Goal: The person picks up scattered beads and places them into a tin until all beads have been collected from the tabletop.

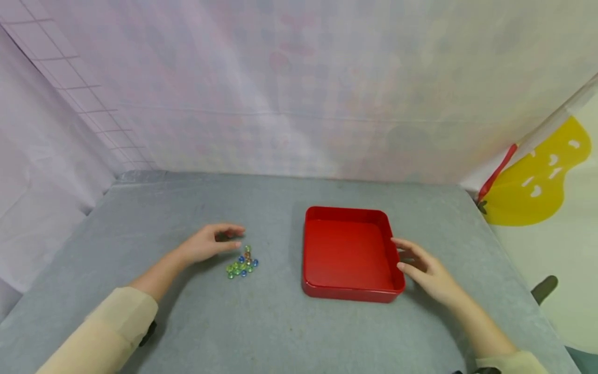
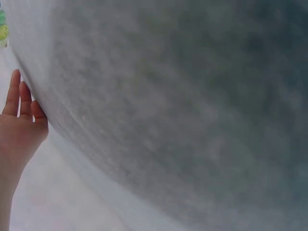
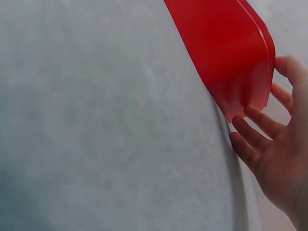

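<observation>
A red square tray (image 1: 352,292) with raised walls and rounded corners sits on the grey table. At its right wall is my right hand (image 1: 434,278), fingers spread and slightly bent; the fingertips touch or almost touch the wall in the right wrist view, where the tray (image 3: 226,53) shows from the side. Left of the tray lies a small cluster of glass beads (image 1: 237,271), green, blue and amber. My left hand (image 1: 205,245) hovers or rests just behind and left of them, fingers loosely extended, holding nothing. The left wrist view shows this hand (image 2: 21,125) with relaxed fingers.
A grey cloth covers the table (image 1: 261,332). Pale patterned curtains (image 1: 289,104) hang at the back and left. On the right, beyond the table edge, is a yellow shape (image 1: 532,192) with a red stem.
</observation>
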Demonstrator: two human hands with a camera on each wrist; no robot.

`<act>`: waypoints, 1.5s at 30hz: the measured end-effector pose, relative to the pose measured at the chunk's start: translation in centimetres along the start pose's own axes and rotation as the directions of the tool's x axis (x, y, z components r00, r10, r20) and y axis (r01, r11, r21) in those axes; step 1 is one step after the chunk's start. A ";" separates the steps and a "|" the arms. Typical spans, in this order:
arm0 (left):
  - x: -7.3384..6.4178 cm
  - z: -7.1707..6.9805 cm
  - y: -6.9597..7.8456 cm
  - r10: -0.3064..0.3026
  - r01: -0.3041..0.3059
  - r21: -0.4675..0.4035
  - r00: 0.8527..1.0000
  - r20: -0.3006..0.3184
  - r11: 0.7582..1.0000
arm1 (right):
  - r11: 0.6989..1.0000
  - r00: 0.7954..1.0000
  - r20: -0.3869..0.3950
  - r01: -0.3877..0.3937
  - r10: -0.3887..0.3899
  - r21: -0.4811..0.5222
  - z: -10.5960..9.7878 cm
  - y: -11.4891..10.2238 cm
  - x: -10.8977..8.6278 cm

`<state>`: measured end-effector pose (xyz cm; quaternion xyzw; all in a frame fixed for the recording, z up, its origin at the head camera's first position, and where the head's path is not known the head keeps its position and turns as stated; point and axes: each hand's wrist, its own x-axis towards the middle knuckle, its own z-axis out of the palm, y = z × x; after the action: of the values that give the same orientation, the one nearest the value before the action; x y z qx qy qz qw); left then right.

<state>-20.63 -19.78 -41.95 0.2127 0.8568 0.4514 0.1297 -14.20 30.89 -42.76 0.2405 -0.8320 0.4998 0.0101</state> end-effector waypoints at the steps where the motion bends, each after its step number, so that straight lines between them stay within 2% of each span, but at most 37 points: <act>1: 0.0 -0.1 0.0 0.004 -0.004 0.001 1.000 0.008 1.000 | 1.000 1.000 0.008 0.008 -0.008 0.002 -0.1 0.1 0.0; 10: 0.1 -0.5 -0.1 0.035 -0.036 0.014 0.998 0.060 0.999 | 0.998 0.997 0.057 0.055 -0.055 0.009 -0.8 0.7 0.3; 16: -0.1 -0.4 0.0 0.034 -0.037 0.027 0.996 0.076 0.999 | 0.999 0.996 0.087 0.007 -0.011 0.036 -1.0 0.8 0.4; 21: 0.1 -0.2 -0.1 0.043 -0.046 0.038 0.997 0.069 0.998 | 0.997 0.994 0.095 -0.050 0.045 0.055 -1.0 0.7 0.4; 34: 0.5 0.4 0.1 0.079 -0.082 0.050 0.995 0.056 0.995 | 0.996 0.993 0.097 -0.068 0.063 0.052 -1.1 1.0 0.3; 41: 0.8 1.1 -0.1 0.179 -0.178 0.106 0.984 0.006 0.978 | 0.996 0.993 0.089 -0.081 0.078 0.041 -1.0 1.0 0.1; 45: 0.9 1.3 -0.1 0.169 -0.168 0.111 0.986 0.001 0.979 | 0.996 0.993 0.089 -0.082 0.078 0.045 -1.0 0.9 0.0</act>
<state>-20.93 -18.41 -42.81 0.2895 0.8599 0.4136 0.0754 -14.78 32.05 -43.05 0.2287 -0.8282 0.5090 -0.0519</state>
